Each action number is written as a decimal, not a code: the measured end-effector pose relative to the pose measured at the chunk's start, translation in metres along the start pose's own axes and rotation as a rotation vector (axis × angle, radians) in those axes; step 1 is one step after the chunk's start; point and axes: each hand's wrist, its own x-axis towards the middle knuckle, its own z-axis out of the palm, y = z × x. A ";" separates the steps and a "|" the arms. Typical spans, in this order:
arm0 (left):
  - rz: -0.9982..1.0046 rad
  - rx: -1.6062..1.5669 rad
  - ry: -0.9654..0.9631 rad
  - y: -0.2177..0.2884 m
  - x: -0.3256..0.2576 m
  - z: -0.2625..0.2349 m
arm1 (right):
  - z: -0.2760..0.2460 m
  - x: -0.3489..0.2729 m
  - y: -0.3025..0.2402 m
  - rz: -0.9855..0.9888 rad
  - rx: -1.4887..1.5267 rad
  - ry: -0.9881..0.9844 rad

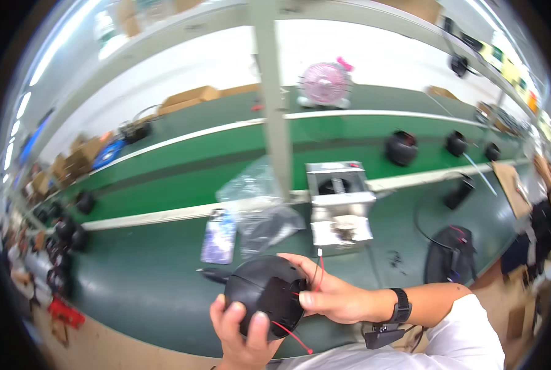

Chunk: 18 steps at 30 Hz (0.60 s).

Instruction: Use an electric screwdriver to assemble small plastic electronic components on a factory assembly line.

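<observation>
Above the near edge of the workbench I hold a round black plastic housing [264, 285] between both hands. My left hand [241, 336] cups it from below and the left, its fingertips curled against the shell. On its right side, my right hand [334, 297] grips it, the thumb pressed near a flat dark panel. One red wire [292, 336] hangs from the lower part, and another red wire [320, 271] with a white tip stands up by my right fingers. A dark pointed part [212, 275] sticks out to the left.
Behind my hands stand a metal box fixture [340, 206], a clear plastic bag [247, 191] and a phone-like patterned object [218, 237]. A black housing part [451, 254] lies at right. Round black units [402, 148] sit on the green belt. A post [272, 98] rises midway; a pink fan [324, 84] stands beyond.
</observation>
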 end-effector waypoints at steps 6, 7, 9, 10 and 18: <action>0.289 -0.338 -0.211 0.064 0.015 0.041 | -0.050 -0.074 0.029 -0.227 0.201 0.289; 0.309 -0.357 -0.223 0.068 0.018 0.043 | -0.058 -0.080 0.030 -0.260 0.214 0.291; 0.376 -0.385 -0.349 0.074 0.020 0.045 | -0.071 -0.090 0.033 -0.277 0.232 0.336; 0.391 -0.412 -0.380 0.076 0.021 0.046 | -0.078 -0.096 0.033 -0.265 0.143 0.373; 0.338 -0.584 -0.579 0.024 0.043 0.043 | -0.113 -0.117 0.043 -0.448 -0.370 0.326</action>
